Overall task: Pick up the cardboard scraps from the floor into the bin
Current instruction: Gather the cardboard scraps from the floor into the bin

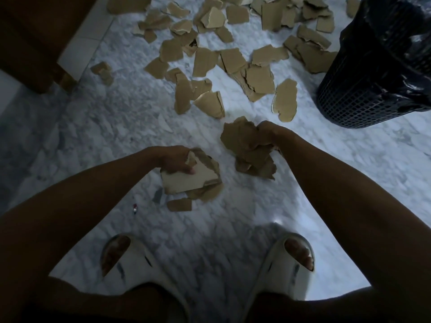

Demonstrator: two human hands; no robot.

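Observation:
Several torn brown cardboard scraps (233,59) lie scattered over the marble floor ahead of me. My left hand (173,159) grips a stack of pale cardboard scraps (189,180) low over the floor. My right hand (268,136) is closed on a bunch of brown scraps (247,152). One small scrap (179,205) lies on the floor just below the left hand's stack. The bin (370,89), a dark mesh basket lined with a black plastic bag, stands at the upper right, beyond my right hand.
My two feet in white slides (130,266) stand at the bottom of the view. Brown wooden furniture (35,43) fills the upper left corner. A tiny red and white object (134,208) lies on the floor near my left forearm.

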